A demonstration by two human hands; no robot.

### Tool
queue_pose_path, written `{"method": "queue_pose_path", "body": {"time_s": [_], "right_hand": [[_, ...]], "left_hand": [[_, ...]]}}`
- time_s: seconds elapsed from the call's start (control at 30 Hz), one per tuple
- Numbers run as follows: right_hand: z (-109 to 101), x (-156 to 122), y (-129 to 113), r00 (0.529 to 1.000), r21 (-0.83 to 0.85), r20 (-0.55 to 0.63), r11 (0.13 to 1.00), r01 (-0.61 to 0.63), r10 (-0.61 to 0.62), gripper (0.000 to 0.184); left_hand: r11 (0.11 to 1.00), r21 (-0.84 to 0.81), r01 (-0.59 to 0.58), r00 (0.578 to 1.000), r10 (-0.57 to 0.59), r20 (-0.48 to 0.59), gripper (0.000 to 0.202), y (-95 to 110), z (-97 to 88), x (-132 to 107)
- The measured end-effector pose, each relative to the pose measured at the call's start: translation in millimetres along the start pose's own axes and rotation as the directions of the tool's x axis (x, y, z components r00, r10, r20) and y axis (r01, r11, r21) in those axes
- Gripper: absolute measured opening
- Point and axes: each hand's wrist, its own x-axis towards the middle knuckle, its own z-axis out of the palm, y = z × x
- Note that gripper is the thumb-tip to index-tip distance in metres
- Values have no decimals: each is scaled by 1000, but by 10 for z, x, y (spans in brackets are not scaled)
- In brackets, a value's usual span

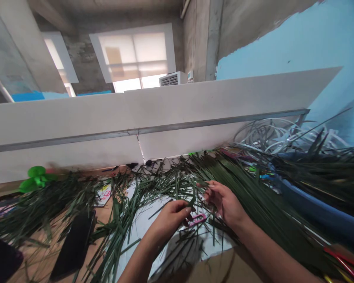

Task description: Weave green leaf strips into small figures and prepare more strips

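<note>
My left hand (171, 217) is closed in a pinch on a narrow green leaf strip (191, 198) that curves up from between the thumb and fingers. My right hand (224, 200) is beside it, fingers curled and touching the same tangle of green strips (165, 182). Under both hands lies a pink-handled tool (198, 219), probably scissors, on white paper (141, 224). A thick bundle of long green leaf strips (253, 188) runs from the right hand toward the lower right.
A white partition (135, 118) walls off the back of the table. A black phone (75, 243) lies at the lower left. A green plastic piece (37, 177) sits at the far left. White strips (271, 135) and a blue bin (312, 212) stand on the right.
</note>
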Motion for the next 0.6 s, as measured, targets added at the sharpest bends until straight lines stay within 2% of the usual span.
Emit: {"method": "queue_pose_path", "body": {"time_s": [0.1, 0.23, 0.4, 0.47, 0.53, 0.6], "right_hand": [[3, -31, -127, 998, 21, 48, 999, -49, 48, 13], [28, -106, -280, 993, -6, 94, 998, -69, 69, 15], [88, -237, -434, 952, -6, 305, 1000, 7, -4, 9], [117, -291, -497, 937, -15, 348, 1000, 25, -18, 9], [145, -338, -567, 928, -40, 372, 999, 32, -15, 11], [170, -376, -647, 917, -77, 398, 996, 40, -6, 13]], "left_hand": [[992, 112, -63, 998, 65, -14, 24, 88, -3, -60], [969, 209, -134, 981, 159, -109, 27, 297, -80, -147], [949, 201, -243, 945, 278, -172, 33, 560, -159, -197], [914, 281, -293, 915, 354, -196, 31, 623, -166, -187], [843, 406, -354, 857, 466, -219, 31, 675, -164, -167], [749, 525, -404, 800, 568, -196, 38, 737, -160, -140]]}}
